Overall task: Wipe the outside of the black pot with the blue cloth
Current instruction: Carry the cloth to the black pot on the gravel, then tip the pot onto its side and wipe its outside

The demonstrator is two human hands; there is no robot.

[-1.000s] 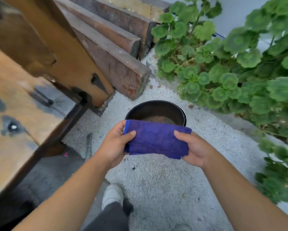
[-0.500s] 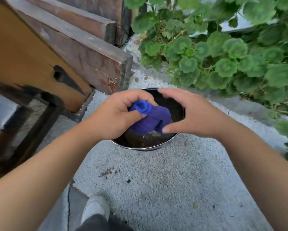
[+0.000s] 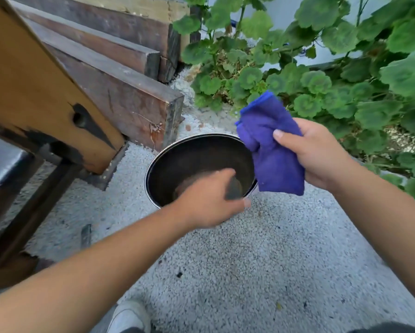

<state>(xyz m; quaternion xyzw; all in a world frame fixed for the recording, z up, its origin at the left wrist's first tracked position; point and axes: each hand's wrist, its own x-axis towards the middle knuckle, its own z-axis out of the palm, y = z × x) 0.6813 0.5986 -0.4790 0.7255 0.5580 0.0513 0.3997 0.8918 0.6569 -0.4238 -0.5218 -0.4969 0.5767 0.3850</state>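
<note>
black pot (image 3: 196,162), left hand (image 3: 208,200) gripping, right hand (image 3: 321,155) holding blue cloth (image 3: 271,150)

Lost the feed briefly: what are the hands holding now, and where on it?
The right hand grips the folded blue cloth along its right edge. The left hand is at the black pot's near rim; blur hides whether it grips.

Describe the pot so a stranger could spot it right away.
Start at the stacked wooden beams on the left, then drop to the pale gravel beside the leafy plant. The black pot sits there: round, dark inside, with a shiny metal rim.
</note>
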